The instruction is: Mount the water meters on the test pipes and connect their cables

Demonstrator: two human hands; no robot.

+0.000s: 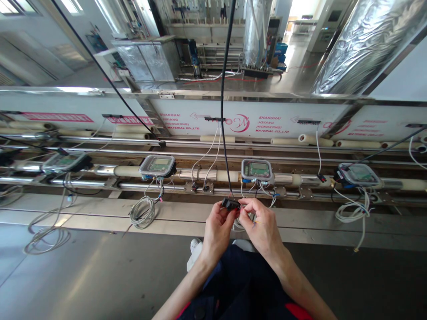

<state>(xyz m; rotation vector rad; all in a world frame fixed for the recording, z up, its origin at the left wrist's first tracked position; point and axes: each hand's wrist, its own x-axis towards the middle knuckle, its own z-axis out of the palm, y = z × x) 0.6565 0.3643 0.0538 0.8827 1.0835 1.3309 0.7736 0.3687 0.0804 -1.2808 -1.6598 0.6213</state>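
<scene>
My left hand (pixel 218 224) is closed round a small black connector block (pixel 231 203) that hangs on a black cable (pixel 223 111) coming down from above. My right hand (pixel 260 224) is pinched on thin wires (pixel 252 218) beside the block, fingertips touching it. Those wires lead up to a flow meter (pixel 256 170) with a clear lid and green display, mounted on the pipe line (pixel 200 173) just above my hands. A grey wire coil lies partly hidden behind my right hand.
More meters (pixel 157 166) (pixel 358 174) (pixel 65 162) sit along the same pipe, each with loose grey or white cable coils (pixel 143 212) (pixel 353 212) hanging onto a steel ledge (pixel 100 213). A white panel with red lettering (pixel 253 120) runs behind. Grey floor lies below.
</scene>
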